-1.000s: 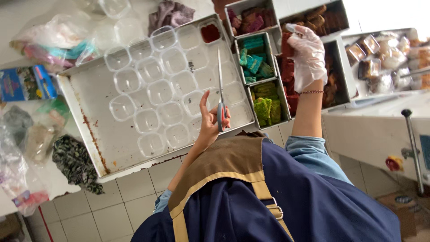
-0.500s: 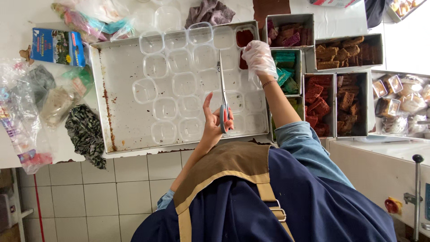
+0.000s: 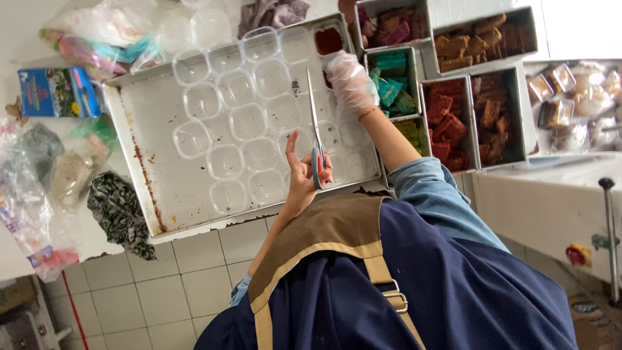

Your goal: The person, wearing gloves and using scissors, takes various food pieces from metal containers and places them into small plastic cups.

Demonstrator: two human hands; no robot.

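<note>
The scissors (image 3: 315, 139) stand with the blades pointing away from the person, over the middle of the metal tray (image 3: 139, 149), their blue-and-red handles gripped in the left hand (image 3: 304, 175), whose fingers are closed through and around the handles. The blades look closed, though they are thin in this view and I cannot be sure. A second ago the scissors sat in much the same grip, so that hand has held steady.

The right hand (image 3: 350, 81), in a thin clear glove, has moved: a second ago it was raised over the compartments of dark sweets at the far right, half a second ago it was crossing the green ones, and now it rests at the tray's right edge, fingers curled, just beside a clear plastic cup holding something dark red (image 3: 328, 40). Whether it holds a piece I cannot tell. That suggests the reach into the boxes has ended and the hand is back at the cups.

The tray carries rows of empty clear cups (image 3: 249, 120). To its right stand metal boxes of green (image 3: 392, 87), red (image 3: 450, 120) and brown sweets (image 3: 479, 35). Left of the tray, on the bench (image 3: 26, 39), lie plastic bags (image 3: 91, 29) and a blue carton (image 3: 55, 91).
</note>
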